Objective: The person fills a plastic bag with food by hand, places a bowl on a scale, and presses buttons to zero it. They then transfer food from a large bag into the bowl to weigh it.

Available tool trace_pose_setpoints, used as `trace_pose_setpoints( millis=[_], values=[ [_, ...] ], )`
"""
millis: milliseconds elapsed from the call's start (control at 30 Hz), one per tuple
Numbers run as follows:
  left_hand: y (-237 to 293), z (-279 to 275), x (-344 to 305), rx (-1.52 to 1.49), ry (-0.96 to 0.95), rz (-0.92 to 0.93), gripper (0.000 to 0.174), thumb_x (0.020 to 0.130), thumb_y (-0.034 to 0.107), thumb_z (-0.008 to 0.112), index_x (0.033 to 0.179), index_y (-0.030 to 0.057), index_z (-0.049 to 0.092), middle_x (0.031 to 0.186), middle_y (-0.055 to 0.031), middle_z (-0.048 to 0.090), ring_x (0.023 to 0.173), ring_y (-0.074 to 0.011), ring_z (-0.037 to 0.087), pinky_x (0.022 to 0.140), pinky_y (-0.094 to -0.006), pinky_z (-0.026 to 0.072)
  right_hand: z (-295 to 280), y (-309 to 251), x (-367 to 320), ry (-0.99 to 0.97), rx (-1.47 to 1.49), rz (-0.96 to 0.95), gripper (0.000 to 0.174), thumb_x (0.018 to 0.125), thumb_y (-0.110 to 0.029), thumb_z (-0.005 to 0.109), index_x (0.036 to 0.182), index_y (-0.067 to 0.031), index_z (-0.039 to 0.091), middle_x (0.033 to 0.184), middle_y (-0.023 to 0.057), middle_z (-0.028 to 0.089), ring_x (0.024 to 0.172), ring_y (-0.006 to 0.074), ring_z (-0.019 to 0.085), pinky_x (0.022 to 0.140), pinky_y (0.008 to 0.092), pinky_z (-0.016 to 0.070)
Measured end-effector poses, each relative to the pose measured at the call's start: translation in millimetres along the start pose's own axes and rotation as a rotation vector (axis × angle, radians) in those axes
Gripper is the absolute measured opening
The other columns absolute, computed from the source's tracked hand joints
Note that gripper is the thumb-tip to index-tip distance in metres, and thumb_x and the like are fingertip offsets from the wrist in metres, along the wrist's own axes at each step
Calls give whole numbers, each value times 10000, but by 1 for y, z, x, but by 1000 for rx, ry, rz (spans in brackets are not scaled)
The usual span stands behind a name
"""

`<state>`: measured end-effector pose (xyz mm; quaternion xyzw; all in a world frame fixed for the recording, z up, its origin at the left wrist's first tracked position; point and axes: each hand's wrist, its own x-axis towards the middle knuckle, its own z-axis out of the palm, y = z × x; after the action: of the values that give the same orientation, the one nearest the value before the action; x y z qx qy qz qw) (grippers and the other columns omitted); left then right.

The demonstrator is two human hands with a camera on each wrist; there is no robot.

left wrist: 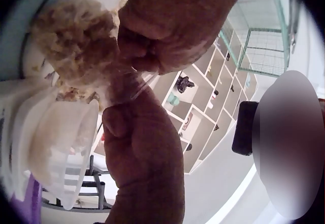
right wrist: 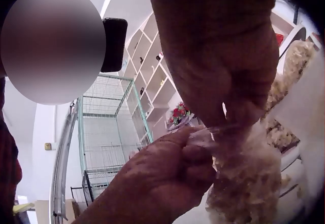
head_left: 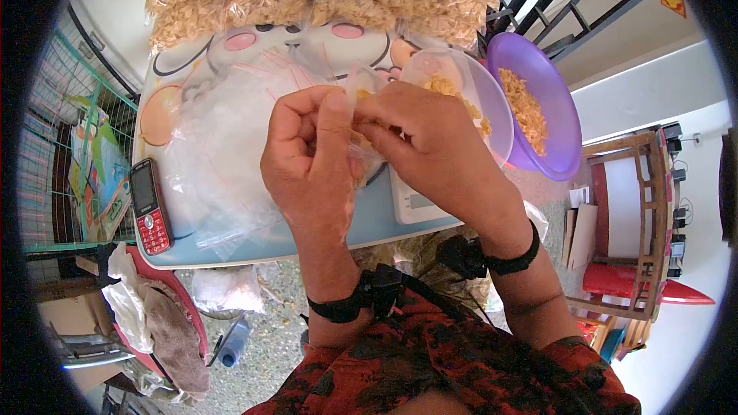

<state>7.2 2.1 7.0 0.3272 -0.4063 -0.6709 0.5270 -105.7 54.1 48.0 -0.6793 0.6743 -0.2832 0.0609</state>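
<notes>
A clear plastic bag (left wrist: 76, 41) of pale yellow dried flakes hangs below both hands, over the table. My left hand (head_left: 311, 146) pinches the bag's mouth, thumb up and fingers curled. Close beside it, my right hand (head_left: 442, 142) pinches the same top edge between thumb and fingers. In the right wrist view the filled part of the bag (right wrist: 244, 188) bulges beneath the fingertips. Part of the bag is hidden behind the hands in the head view. A translucent bowl (head_left: 500, 127) with some flakes is just beyond my right hand, by a white digital scale (head_left: 403, 204).
A pile of clear zip bags (head_left: 219, 131) covers the table's left-middle. Filled bags of flakes (head_left: 254, 4) are stacked along the far edge. A purple basin (head_left: 565, 100) of flakes stands at the right. A red phone (head_left: 151, 211) lies at the left edge.
</notes>
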Motion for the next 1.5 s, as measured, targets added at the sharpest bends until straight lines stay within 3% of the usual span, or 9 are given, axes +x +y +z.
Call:
trace_pose_setpoints(
  millis=[67,267,367,467,667,767,867,1067,1500],
  values=[
    [-1,0,-2,56,-36,70,130,967,144,607,979,14,605,709,23,604,556,11,455,472,-157,347,-2,0,3,-139,-128,5,152,852,-85,663,981,-10,635,814,154,627,750,319,630,671,375,486],
    [-1,-6,2,-7,86,39,139,970,147,604,992,10,604,753,12,624,619,1,499,519,-158,374,-7,-7,4,-55,43,41,184,855,-65,645,1031,-23,610,890,139,647,810,220,673,664,335,536],
    [-6,-10,7,-57,125,50,142,970,150,604,993,9,602,762,6,632,630,-2,513,526,-158,385,-13,-15,0,-42,166,249,254,848,-43,643,1094,-31,584,971,134,650,842,191,680,674,299,559],
    [-9,-10,8,-70,134,43,143,971,148,602,997,8,600,763,4,632,629,-2,512,530,-155,390,-12,-18,-6,-58,110,226,288,842,-26,646,1121,-34,573,1060,143,633,880,232,676,669,297,571],
    [-6,-7,5,1,134,39,131,969,139,604,980,8,605,763,14,616,643,1,501,550,-148,389,8,-9,-8,-93,-36,-137,350,781,-26,641,1124,-3,577,1166,168,596,1044,323,603,829,382,537],
    [-9,-9,7,17,158,81,126,965,133,610,972,8,607,760,21,609,639,3,490,555,-147,386,8,-10,-5,-158,-111,-165,356,741,-59,649,1087,9,594,1103,161,606,1008,335,588,844,400,508],
    [-9,-5,4,69,134,154,110,941,156,636,959,48,633,680,39,549,512,-8,412,430,-168,289,11,-17,-4,-295,-171,-67,312,731,-97,664,1022,4,617,1032,146,606,932,334,579,777,400,513],
    [-5,-8,1,32,132,156,127,961,123,613,985,-1,603,776,20,598,623,2,457,537,-149,355,26,-13,-7,-146,-144,-114,239,744,-127,680,940,-2,626,1005,138,599,904,329,577,756,405,515],
    [19,-10,-16,251,15,111,206,943,145,636,1087,8,585,738,21,556,603,-20,457,520,-167,350,18,-34,-44,159,42,-71,324,749,-28,685,1050,-5,569,1170,147,539,1028,353,559,848,413,490]
  ],
)
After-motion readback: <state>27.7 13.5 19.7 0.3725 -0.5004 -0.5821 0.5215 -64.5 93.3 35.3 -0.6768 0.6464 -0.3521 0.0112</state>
